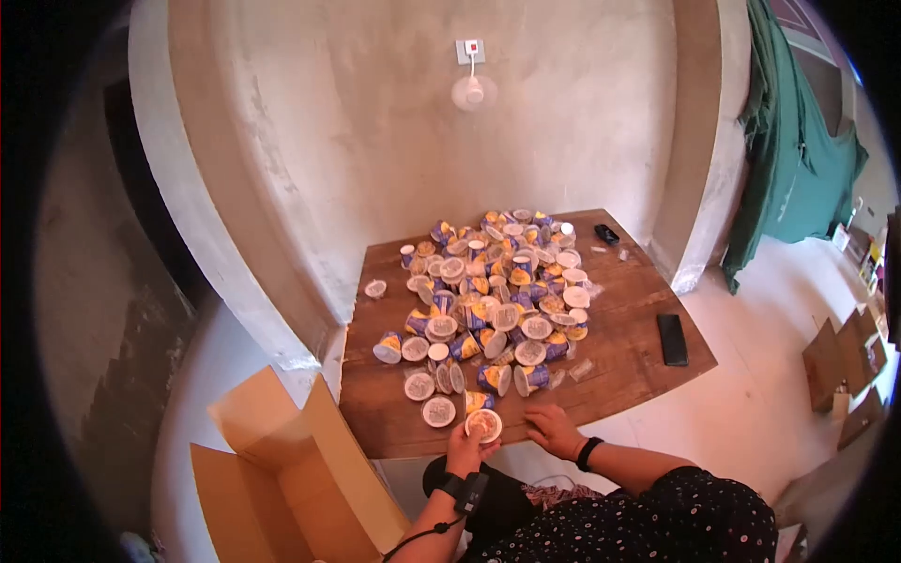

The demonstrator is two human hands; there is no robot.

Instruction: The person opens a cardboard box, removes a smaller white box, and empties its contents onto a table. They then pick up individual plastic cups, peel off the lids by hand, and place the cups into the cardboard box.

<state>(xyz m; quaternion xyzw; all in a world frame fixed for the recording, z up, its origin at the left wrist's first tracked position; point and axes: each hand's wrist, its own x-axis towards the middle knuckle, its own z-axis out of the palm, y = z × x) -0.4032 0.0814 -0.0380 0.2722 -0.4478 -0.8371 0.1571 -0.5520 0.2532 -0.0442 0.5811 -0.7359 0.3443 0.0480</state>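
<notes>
Near the table's front edge, my left hand [464,453] is closed on a small round lidded cup [485,426], its pale lid facing up and the thumb over it. Right behind it stands a blue-and-yellow printed cup [478,402]. My right hand [557,433] lies by the table edge to the right, fingers loosely stretched toward the left and holding nothing. Beyond both hands spreads a pile of similar cups [507,316], some upright and many tipped over. A round-lidded cup [438,411] sits just left of the held one.
The wooden table [619,375] stands against a bare plaster wall [394,122]. A black phone-like slab [672,340] and a small black object [606,234] lie on its right side. An open cardboard box [298,479] is at the left front. Clear plastic scraps [582,369] lie beside the pile.
</notes>
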